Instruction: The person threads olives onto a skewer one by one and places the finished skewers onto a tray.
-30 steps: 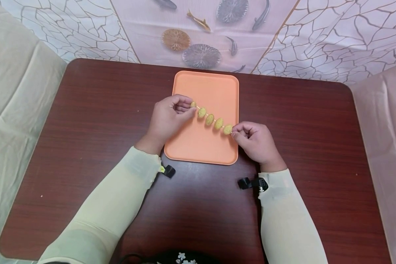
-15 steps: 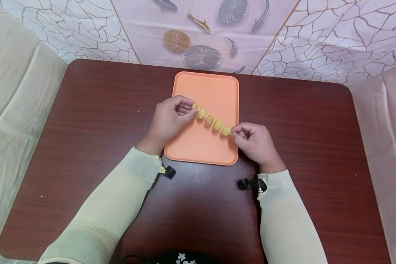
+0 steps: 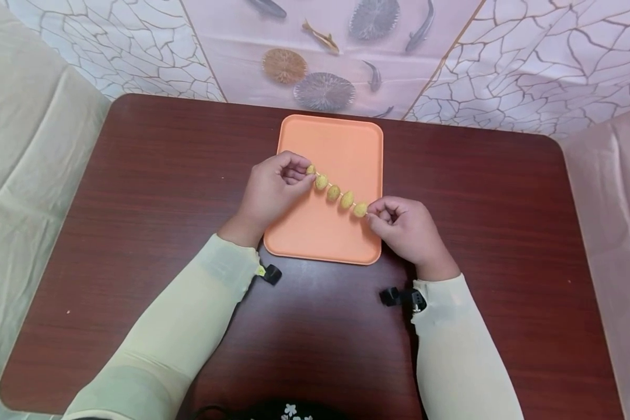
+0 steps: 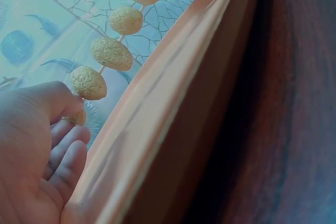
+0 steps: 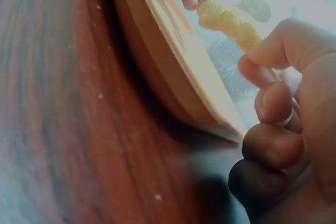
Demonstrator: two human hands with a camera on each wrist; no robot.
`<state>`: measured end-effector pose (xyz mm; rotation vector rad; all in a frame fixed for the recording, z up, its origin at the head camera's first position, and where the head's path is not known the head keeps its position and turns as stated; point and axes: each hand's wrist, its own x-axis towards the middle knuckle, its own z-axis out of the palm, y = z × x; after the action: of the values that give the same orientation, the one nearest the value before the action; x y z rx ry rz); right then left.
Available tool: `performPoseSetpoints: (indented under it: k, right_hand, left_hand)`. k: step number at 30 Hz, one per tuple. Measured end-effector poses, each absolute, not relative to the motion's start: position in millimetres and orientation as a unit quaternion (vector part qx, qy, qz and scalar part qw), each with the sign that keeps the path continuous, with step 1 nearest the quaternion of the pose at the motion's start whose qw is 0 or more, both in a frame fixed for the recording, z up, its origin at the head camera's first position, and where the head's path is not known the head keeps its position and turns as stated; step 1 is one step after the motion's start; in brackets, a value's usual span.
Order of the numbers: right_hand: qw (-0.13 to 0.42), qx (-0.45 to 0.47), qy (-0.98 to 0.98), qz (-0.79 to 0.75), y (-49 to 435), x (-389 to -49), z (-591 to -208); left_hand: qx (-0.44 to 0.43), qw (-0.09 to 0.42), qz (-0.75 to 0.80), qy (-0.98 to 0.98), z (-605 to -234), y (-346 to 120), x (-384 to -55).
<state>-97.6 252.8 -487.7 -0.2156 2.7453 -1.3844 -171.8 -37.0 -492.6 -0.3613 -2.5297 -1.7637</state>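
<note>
Several yellow, wrinkled, egg-shaped pieces (image 3: 333, 193) are threaded with gaps between them on a thin skewer, which slants above an orange tray (image 3: 315, 236). My left hand (image 3: 273, 186) pinches the piece at the skewer's upper-left end. That end piece is mostly hidden by the thumb in the left wrist view, where the wrinkled pieces (image 4: 112, 53) beyond it show plainly. My right hand (image 3: 406, 227) pinches the stick's lower-right end beside the last piece. In the right wrist view the stick passes between the thumb and curled fingers (image 5: 274, 100), and the pieces (image 5: 228, 20) overlap.
The orange tray lies flat on a dark red-brown wooden table (image 3: 152, 175), near its far edge. A patterned cloth (image 3: 322, 35) hangs behind the table, and pale cloths (image 3: 26, 146) flank its sides. A wrist camera (image 3: 390, 296) sits on each sleeve's cuff.
The skewer and both hands hold almost the same place. The skewer's right end has dipped slightly, and the whole head view has shifted a little.
</note>
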Motion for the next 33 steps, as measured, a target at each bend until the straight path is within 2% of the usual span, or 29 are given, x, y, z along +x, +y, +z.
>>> performPoseSetpoints:
  k: [5, 15, 26, 33]
  right_hand:
    - [0.005, -0.112, 0.919, -0.379, 247.1, -92.8, -476.1]
    - [-0.083, -0.171, 0.934, -0.302, 232.6, -85.8, -460.5]
    - [-0.101, -0.18, 0.938, -0.278, 225.5, -79.2, -453.6]
    - [-0.113, -0.132, 0.94, -0.293, 224.1, -80.3, -453.0]
  left_hand:
    - [-0.112, 0.008, -0.571, -0.813, -491.2, -37.1, -171.9]
    - [-0.123, 0.005, -0.542, -0.832, -492.2, -37.1, -172.1]
    - [-0.13, 0.009, -0.525, -0.841, -493.6, -36.9, -171.4]
    - [-0.126, 0.01, -0.536, -0.835, -491.1, -36.9, -171.8]
